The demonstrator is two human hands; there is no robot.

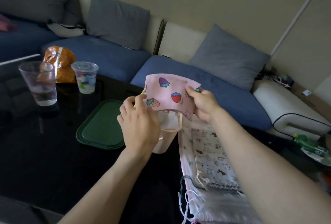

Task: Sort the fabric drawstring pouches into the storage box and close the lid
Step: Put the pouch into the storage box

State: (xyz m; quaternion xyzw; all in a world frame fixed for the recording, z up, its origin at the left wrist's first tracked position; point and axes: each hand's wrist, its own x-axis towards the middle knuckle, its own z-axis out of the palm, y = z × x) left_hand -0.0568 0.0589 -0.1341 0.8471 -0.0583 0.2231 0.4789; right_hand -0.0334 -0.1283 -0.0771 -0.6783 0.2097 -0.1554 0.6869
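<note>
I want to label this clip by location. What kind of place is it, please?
Most likely a home living room. A corner sofa with grey cushions runs along the walls, and a low dark table in front of it holds cups and a snack bag.

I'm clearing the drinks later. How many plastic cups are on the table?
2: a clear cup at far left, and a lidded printed cup to its right, by the orange snack bag.
</note>
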